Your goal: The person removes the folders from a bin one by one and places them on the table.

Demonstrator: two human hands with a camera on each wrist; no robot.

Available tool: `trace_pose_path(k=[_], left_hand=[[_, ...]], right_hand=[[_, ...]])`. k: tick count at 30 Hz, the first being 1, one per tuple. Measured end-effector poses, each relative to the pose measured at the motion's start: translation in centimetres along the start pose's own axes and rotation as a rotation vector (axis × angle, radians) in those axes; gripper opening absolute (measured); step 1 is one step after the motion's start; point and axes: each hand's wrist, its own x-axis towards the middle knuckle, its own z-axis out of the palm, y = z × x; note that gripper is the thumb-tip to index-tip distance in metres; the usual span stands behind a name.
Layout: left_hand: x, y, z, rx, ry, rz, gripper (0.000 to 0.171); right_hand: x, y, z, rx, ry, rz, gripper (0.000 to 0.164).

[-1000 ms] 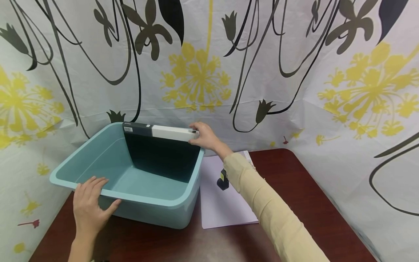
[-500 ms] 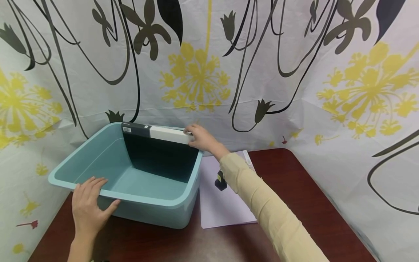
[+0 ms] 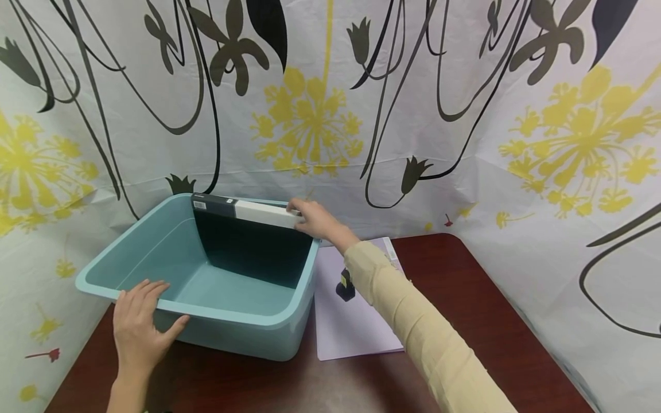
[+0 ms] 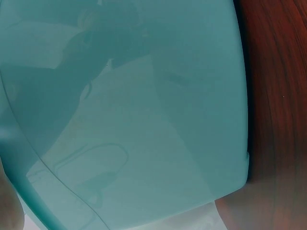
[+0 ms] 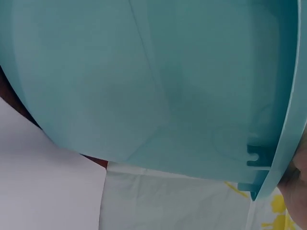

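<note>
While right grip (image 3: 314,220) pinches its end | binder (image 3: 250,244) extends leftward | left grip (image 3: 138,324) spread, touching tub (image 3: 232,335)

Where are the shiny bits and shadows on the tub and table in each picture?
Head view: pale glare on the brown table, darker shadow right of it; left wrist view: mirrored shapes on the blue tub; right wrist view: only fainter shading on its wall.
</note>
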Motion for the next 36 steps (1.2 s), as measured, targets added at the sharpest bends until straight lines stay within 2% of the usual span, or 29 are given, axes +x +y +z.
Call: trace_pose_path(k=[10,17,28,36], left_hand=[[-0.1,-0.1,0.0,0.005,-0.023,-0.008,0.089],[0.0,0.0,-0.1,0.007,-0.050,-0.018,0.091],[-0.1,-0.1,-0.1,0.004,-0.041,-0.014,0.090],[-0.1,-0.2,0.0,-0.003,-0.021,-0.005,0.089]], right_hand=[[-0.5,0.2,0.6,0.182,0.075,0.004,0.031],[-0.6,0.1,1.0,0.339,0.192,0.001,0.031],[-1.0,-0.6,-0.4,0.442,0.422,-0.015,0.029],[-1.4,-0.6,-1.4,0.487,0.505,0.002,0.028]])
